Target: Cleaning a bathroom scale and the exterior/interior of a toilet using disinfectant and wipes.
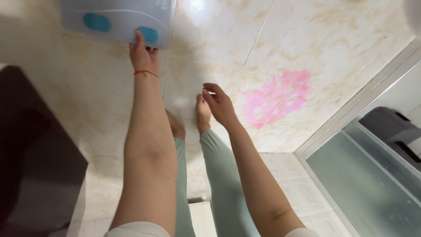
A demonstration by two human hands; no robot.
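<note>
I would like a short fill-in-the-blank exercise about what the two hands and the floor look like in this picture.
1. The left hand touches the corner of a flat grey ____ with blue oval pads.
2. The thin band on the left wrist is ____ in colour.
3. The stain on the tiled floor is ____.
4. The right hand holds ____; it hangs above the bare feet.

Missing words: scale; red; pink; nothing

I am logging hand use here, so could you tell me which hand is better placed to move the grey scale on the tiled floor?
Left, probably: the left hand already rests on the scale at its near corner, while the right hand hangs free, apart from it.
</note>
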